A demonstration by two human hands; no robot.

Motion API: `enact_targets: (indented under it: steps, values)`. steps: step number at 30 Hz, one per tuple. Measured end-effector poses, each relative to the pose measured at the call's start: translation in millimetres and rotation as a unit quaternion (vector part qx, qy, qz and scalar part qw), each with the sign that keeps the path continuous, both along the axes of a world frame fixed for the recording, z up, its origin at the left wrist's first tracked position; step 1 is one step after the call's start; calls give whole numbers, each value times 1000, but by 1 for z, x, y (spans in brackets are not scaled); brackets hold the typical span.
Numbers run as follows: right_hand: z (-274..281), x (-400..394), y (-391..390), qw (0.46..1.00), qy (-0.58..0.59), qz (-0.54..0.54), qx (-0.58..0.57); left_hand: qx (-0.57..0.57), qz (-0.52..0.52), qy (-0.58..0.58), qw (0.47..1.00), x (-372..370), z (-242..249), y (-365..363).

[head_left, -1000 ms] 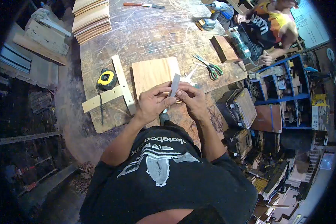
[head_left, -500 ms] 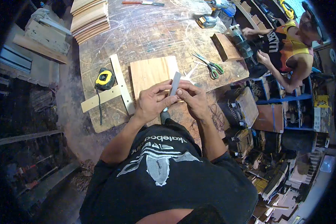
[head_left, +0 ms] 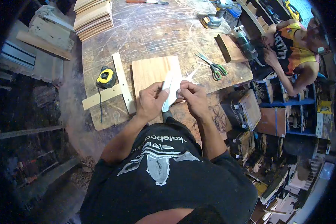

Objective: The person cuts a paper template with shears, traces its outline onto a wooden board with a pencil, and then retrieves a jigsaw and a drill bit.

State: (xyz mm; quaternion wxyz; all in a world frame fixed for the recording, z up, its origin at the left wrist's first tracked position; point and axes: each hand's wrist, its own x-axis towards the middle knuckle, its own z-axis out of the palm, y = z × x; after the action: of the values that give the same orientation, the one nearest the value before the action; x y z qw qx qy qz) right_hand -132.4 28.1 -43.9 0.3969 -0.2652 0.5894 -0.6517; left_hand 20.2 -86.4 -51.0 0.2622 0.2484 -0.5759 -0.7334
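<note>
My left hand (head_left: 151, 100) grips a white, paper-like strip (head_left: 171, 89) along its left side, thumb on top. The strip is tilted, with a crease or edge running lengthwise. On its other side, my right hand (head_left: 194, 98) is closed in a pinch at the strip's edge; the fingertips partly hide the contact. Beneath and beyond the strip lies a square wooden board (head_left: 147, 71) on the workbench. White pointed scraps (head_left: 192, 75) lie beside the board, close to scissors with green and black handles (head_left: 216, 71).
Left of the board are a yellow tape measure (head_left: 106, 77) and a pale T-shaped square (head_left: 120, 84). Stacked wooden boards (head_left: 93, 18) stand at the back left. A co-worker (head_left: 287, 52) is at the right, near a power tool (head_left: 244, 42) and a wooden block (head_left: 231, 48).
The strip showed a narrow grey face before; now a wider white face is turned up. My hands have moved slightly apart. The co-worker's hands have come closer together.
</note>
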Motion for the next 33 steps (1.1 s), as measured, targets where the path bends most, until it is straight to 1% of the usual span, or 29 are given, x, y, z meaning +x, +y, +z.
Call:
enact_targets:
  steps: [1,2,4,6,8,9,10,11,12,13,14,15,16,17,18,20,21,22,25,29,31,33]
  values:
    - [0,0,-1,1000,-21,-10,14,-62,28,-82,994,1,-5,-3]
    - [-3,-2,-2,1000,-23,-8,15,-61,30,-84,994,1,-8,-6]
    - [-12,-11,-3,999,-49,14,16,-66,107,-74,989,1,-7,-11]
    - [-13,-21,-4,998,-63,0,24,-47,123,-78,988,6,1,-19]
    - [-20,-35,-8,996,-78,-13,34,2,175,-88,981,12,2,-30]
    - [-29,-46,-12,998,-19,-17,57,-34,180,-80,980,17,-20,-41]
    - [-35,-55,-16,996,38,-20,80,-30,181,-85,979,19,-25,-48]
    - [-39,-65,-20,990,89,-9,113,-35,183,-117,975,20,-29,-54]
    - [-53,-75,-24,992,82,8,95,-40,185,-150,970,22,-34,-59]
    - [-51,-77,-28,984,122,10,132,-37,188,-155,969,24,-42,-64]
    - [-48,-78,-33,972,162,12,168,-113,172,-235,950,26,-51,-70]
    - [-54,-80,-35,972,161,16,171,-187,153,-313,918,26,-53,-72]
    - [-64,-83,-35,965,201,9,171,-183,154,-318,917,26,-55,-71]
    - [-73,-84,-36,956,240,2,170,-217,166,-336,902,25,-57,-70]
    - [-73,-83,-38,956,236,7,174,-250,176,-353,884,23,-56,-68]
    - [-72,-79,-35,931,323,-16,172,-248,181,-361,880,23,-56,-67]
    - [-71,-75,-36,922,331,-16,201,-260,186,-363,875,24,-56,-68]
    - [-72,-71,-36,923,327,-15,202,-274,191,-363,870,22,-56,-71]
    - [-77,-64,-33,886,435,-28,159,-274,187,-371,867,29,-61,-77]
    - [-86,-62,-35,887,431,-45,159,-260,178,-382,869,36,-65,-84]
    - [-75,-60,-35,906,387,-53,164,-251,170,-386,871,39,-66,-84]
    - [-70,-60,-35,904,387,-48,175,-208,153,-380,888,42,-70,-90]
